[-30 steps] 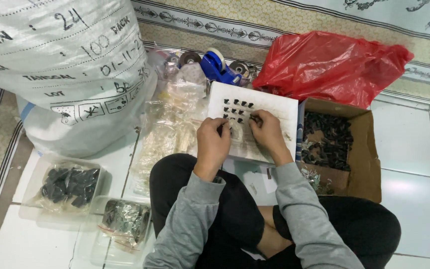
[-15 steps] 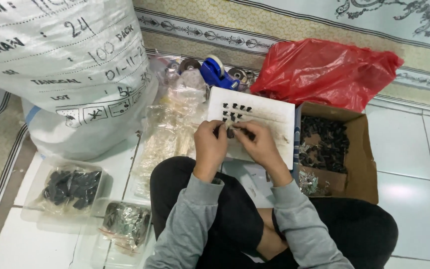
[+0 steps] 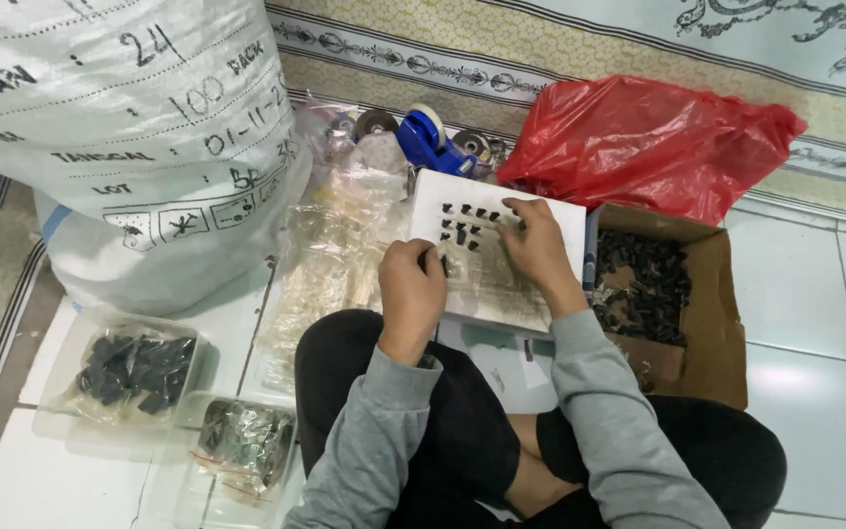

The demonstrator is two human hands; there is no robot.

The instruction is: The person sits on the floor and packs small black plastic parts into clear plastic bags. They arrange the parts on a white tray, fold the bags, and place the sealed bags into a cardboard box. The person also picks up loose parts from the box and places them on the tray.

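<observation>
1. The left hand (image 3: 411, 289) has its fingers curled in over the near left edge of a white board (image 3: 550, 220); they seem to pinch something small and dark, but what it is cannot be told.
2. The right hand (image 3: 539, 247) lies flat on the board, fingers stretched out and loose, fingertips touching the row of small black parts (image 3: 464, 223) set out on its upper left.
3. The board rests tilted over the person's crossed legs, above the tiled floor (image 3: 805, 294).
4. Just right of the board stands an open cardboard box (image 3: 712, 323) holding a heap of the same black pieces.
5. Behind the box lies a red plastic bag (image 3: 648, 142); a blue tape dispenser (image 3: 433, 142) sits beyond the board's far edge.
6. Left of the board lie clear plastic bags (image 3: 335, 255), and farther left a big white woven sack (image 3: 119, 137).
7. Near the left knee stand two clear trays: one with black parts (image 3: 129, 367), one with bagged parts (image 3: 247, 446).
</observation>
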